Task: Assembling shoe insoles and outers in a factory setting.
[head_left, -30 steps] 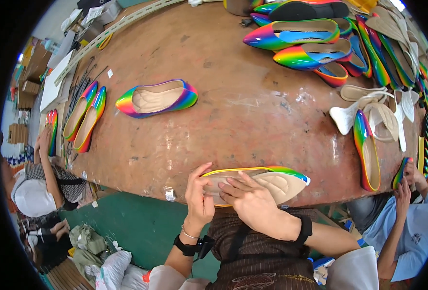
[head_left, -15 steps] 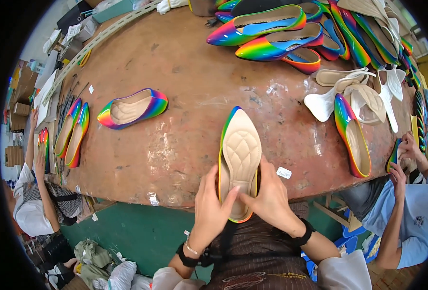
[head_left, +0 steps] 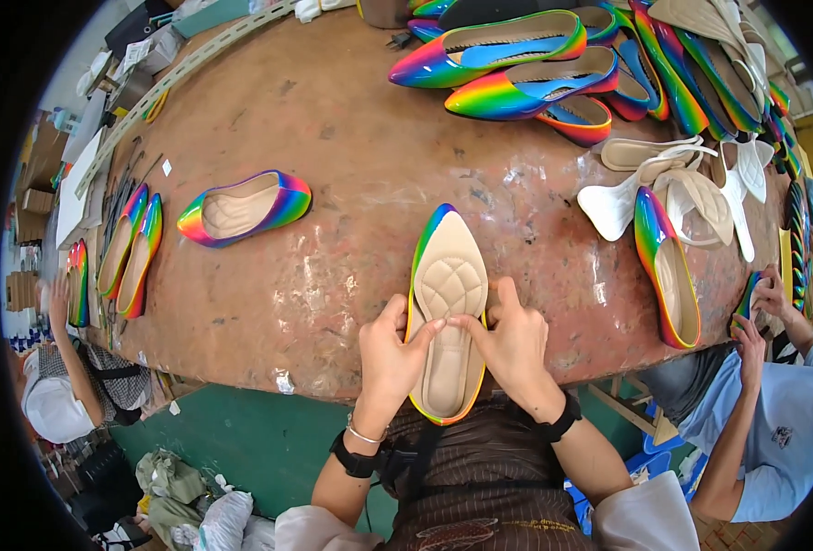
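In front of me is a pointed rainbow flat shoe (head_left: 417, 275), toe pointing away. A beige quilted insole (head_left: 450, 262) lies along it, its pointed front over the shoe's toe and its heel end down inside the heel. My left hand (head_left: 392, 354) grips the shoe's left side and my right hand (head_left: 515, 349) the right side. Both thumbs press on the insole's middle, their tips nearly meeting; the other fingers are partly hidden beside the shoe.
Single rainbow shoes lie left (head_left: 291, 200) and right (head_left: 647, 234) on the worn brown table (head_left: 333, 303). A shoe pile (head_left: 516, 92) stands at the far right, near loose insoles (head_left: 691, 202). One co-worker (head_left: 755, 404) handles a shoe at right; another (head_left: 67, 386) sits at left.
My thumbs have moved forward from the insole's heel area to its middle, uncovering the heel. Both hands have shifted up along the shoe's sides.
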A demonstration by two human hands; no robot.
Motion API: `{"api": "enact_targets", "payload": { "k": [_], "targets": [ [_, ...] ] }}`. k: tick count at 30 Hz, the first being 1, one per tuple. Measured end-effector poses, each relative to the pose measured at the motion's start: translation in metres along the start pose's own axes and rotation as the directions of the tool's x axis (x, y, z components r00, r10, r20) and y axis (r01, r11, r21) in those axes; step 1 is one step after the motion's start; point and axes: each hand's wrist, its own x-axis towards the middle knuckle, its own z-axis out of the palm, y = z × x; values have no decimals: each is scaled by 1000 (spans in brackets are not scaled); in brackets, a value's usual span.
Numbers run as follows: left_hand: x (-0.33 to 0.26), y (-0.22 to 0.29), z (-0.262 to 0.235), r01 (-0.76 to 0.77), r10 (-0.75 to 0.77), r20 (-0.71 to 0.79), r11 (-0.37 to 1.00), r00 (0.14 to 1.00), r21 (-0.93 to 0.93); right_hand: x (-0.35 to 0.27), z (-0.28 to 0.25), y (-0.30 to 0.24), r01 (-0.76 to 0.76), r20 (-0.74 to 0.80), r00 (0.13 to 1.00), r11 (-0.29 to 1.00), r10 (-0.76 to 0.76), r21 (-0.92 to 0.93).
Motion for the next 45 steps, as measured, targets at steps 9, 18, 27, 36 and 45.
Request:
{"api": "enact_targets", "payload": {
  "k": [9,18,27,36,45],
  "targets": [
    [-58,8,-2,-303,303,-21,953,953,4,17,-23,-51,556,-289,796,831,-532,-1],
    [-81,-59,21,-425,407,124,880,905,212,-89,-4,-7,582,-70,794,789,-604,-196],
    [-79,-76,35,-623,654,-56,740,754,256,-1,29,-26,528,-132,811,810,-570,-254],
    [-86,-84,37,-569,638,-56,720,768,398,-29,-6,-24,598,-46,753,711,-657,-370],
    [-83,-77,32,-549,632,-22,690,775,472,-79,-26,-27,632,151,772,722,-617,-282]
  ]
}}
